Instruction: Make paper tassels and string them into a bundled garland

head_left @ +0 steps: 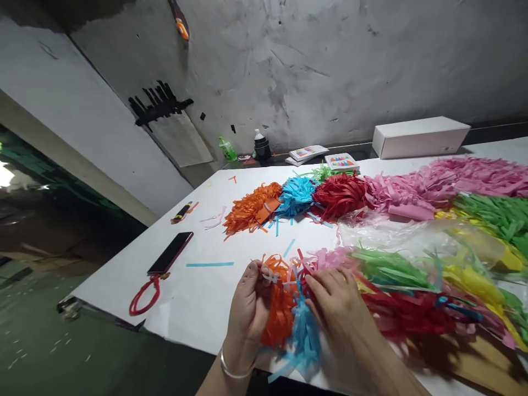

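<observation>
My left hand (248, 308) is closed in a pinch on the end of a white ribbon (270, 276) at the table's front edge. An orange paper tassel (279, 319) hangs from the ribbon beside it, with a light blue paper tassel (304, 330) just to the right. My right hand (344, 302) is bent over the ribbon, its fingertips at a dark red tassel (304, 273) next to the blue one. What lies under those fingers is partly hidden. Further right, more green, red and yellow tassels (412, 319) trail along the table.
Bundles of orange (253, 206), blue (297, 193), red (342, 195) and pink tissue strips (474, 176) lie behind a clear plastic bag (379, 234). A phone (171, 253) with a red cord and a cutter (181, 213) lie left. A white box (421, 137) stands by the wall.
</observation>
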Available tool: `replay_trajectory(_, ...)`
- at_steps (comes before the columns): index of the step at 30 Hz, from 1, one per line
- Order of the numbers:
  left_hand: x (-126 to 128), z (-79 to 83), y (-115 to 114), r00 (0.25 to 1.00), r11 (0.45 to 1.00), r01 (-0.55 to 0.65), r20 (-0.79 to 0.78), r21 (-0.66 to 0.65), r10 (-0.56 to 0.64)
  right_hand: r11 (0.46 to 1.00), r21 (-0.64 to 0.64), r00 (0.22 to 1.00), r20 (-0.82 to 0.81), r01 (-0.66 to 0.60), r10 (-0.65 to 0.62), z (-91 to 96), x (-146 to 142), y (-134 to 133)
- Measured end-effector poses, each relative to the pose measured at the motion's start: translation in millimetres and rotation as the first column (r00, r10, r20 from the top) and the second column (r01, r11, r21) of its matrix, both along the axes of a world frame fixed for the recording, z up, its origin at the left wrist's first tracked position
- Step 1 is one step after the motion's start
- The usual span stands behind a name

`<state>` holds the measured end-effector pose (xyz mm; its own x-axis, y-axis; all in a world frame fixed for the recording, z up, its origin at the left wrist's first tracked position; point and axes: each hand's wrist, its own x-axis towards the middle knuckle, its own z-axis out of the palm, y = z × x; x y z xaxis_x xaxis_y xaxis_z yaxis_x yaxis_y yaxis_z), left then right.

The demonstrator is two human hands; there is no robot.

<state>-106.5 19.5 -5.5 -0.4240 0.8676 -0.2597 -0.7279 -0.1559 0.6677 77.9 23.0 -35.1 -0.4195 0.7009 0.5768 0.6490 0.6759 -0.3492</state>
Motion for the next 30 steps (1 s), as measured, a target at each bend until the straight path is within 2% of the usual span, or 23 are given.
replay_trajectory(2, -5, 1.3, -3, 0.999, 0.999, 0.034, 0.028, 0.032, -0.035, 1.000, 0.023, 0.999, 0.044, 0.021, -0.022, -7.0, -5, 5)
replay_trajectory(4, -14, 2.4, -3, 0.999, 0.999, 0.002, 0.046, 0.038, -0.004, 0.998, 0.031, 0.997, 0.053, 0.046, -0.047, -10.8, 2, 11)
replay_trajectory(8, -31, 2.9, 2, 0.992, 0.994, -0.108, 0.060, 0.023, 0.107, 0.985, 0.062, 0.985, 0.041, 0.163, -0.165, -11.8, 46, 21)
replay_trajectory(11, -35, 3.0, 6, 0.989, 0.989, -0.145, 0.042, 0.017, 0.144, 0.933, 0.147, 0.939, 0.061, 0.328, -0.340, -11.4, 77, 25)
replay_trajectory(13, -30, 3.3, 7, 0.988, 0.988, -0.155, 0.027, 0.007, 0.155, 0.894, 0.179, 0.905, 0.040, 0.410, -0.423, -8.6, 83, 24)
replay_trajectory(14, -25, 3.3, 6, 0.989, 0.989, -0.150, 0.021, 0.005, 0.150, 0.893, 0.174, 0.906, 0.010, 0.415, -0.423, -5.9, 80, 21)
replay_trajectory(16, -11, 2.6, 3, 0.995, 0.995, -0.098, -0.016, 0.023, 0.098, 0.931, 0.145, 0.942, -0.067, 0.335, -0.328, 2.2, 61, 12)
replay_trajectory(19, 11, -1.5, -8, 0.985, 0.995, 0.051, -0.172, 0.085, -0.036, 0.996, 0.076, 0.986, -0.167, 0.036, -0.023, 15.7, 17, -6)
replay_trajectory(22, 24, -6.9, -21, 0.920, 0.978, 0.179, -0.371, 0.103, -0.129, 0.975, -0.097, 0.963, -0.206, -0.199, 0.176, 21.0, -21, -16)
replay_trajectory(24, 25, -8.2, -28, 0.851, 0.975, 0.201, -0.509, 0.096, -0.126, 0.967, -0.137, 0.963, -0.198, -0.212, 0.183, 18.6, -33, -15)
replay_trajectory(27, 20, -5.3, -33, 0.739, 0.990, 0.120, -0.673, 0.077, -0.037, 0.984, -0.129, 0.988, -0.112, -0.123, 0.108, 11.5, -28, -7)
replay_trajectory(28, 16, -3.6, -34, 0.716, 0.995, 0.082, -0.698, 0.061, -0.016, 0.989, -0.120, 0.994, -0.074, -0.086, 0.077, 9.4, -22, -4)
replay_trajectory(30, 8, -0.7, -33, 0.730, 0.999, 0.016, -0.684, 0.033, 0.011, 0.995, -0.097, 1.000, -0.006, -0.001, 0.000, 6.7, -9, 1)
